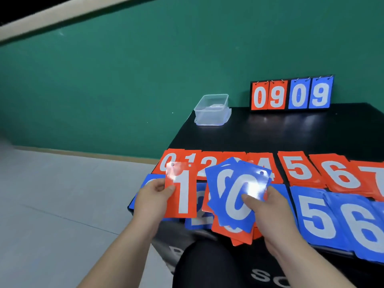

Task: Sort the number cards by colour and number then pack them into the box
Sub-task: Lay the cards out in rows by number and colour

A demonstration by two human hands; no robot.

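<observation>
Left hand [153, 194] pinches the red 1 card [184, 196] at its left edge, thumb on the face. Right hand [268, 208] grasps a fanned stack [234, 202] topped by a blue 0, thumb on its face, fingers beneath. Red row [299, 167] lies far and blue row [318, 217] near on the black worktop [270, 129]. The clear box [212, 109] stands at the far left corner.

Glare flashes off the red 1 [182, 194] and the blue 0 [236, 202]: slick, glossy, plastic-looking cards. The box [212, 113] at the back is clear, smooth plastic. The black table [270, 134] is polished enough to mirror the scoreboard [291, 95], with small metal rings [282, 80] on top. Green wall [124, 90] matt, grey floor [52, 204] dull
</observation>
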